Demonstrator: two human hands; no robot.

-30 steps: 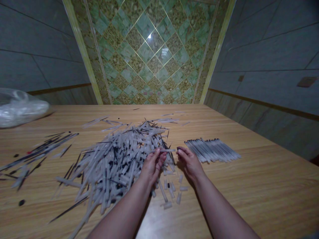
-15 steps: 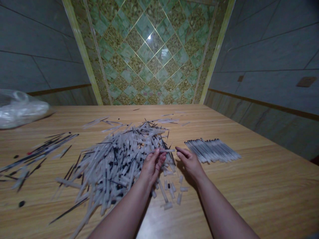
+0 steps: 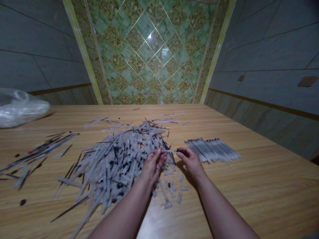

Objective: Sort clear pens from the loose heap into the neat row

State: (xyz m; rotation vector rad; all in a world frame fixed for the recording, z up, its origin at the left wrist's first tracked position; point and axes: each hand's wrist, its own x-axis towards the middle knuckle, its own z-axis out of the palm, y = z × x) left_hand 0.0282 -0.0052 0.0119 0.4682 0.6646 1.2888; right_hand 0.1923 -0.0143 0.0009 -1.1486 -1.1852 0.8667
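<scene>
My left hand (image 3: 152, 165) pinches a translucent pen barrel (image 3: 169, 151) and holds it level, pointing right. At the barrel's right end, the closed fingertips of my right hand (image 3: 191, 161) hold a small black pen plug (image 3: 177, 150), which touches the barrel's end. How far it sits inside cannot be seen. Under and behind my left hand spreads a big heap of pen parts (image 3: 117, 159), clear barrels mixed with thin black refills. Several clear pen caps (image 3: 179, 198) lie loose between my forearms.
A neat row of pens (image 3: 213, 150) lies to the right on the wooden table (image 3: 259, 186). At the left are scattered black refills (image 3: 40, 151) and a black round piece (image 3: 23, 202). A clear plastic bag (image 3: 23, 109) rests at the far left, and a tiled wall stands behind.
My right hand has moved slightly, bringing the black plug against the barrel's right end, where there was a small gap before. My left hand has stayed almost still.
</scene>
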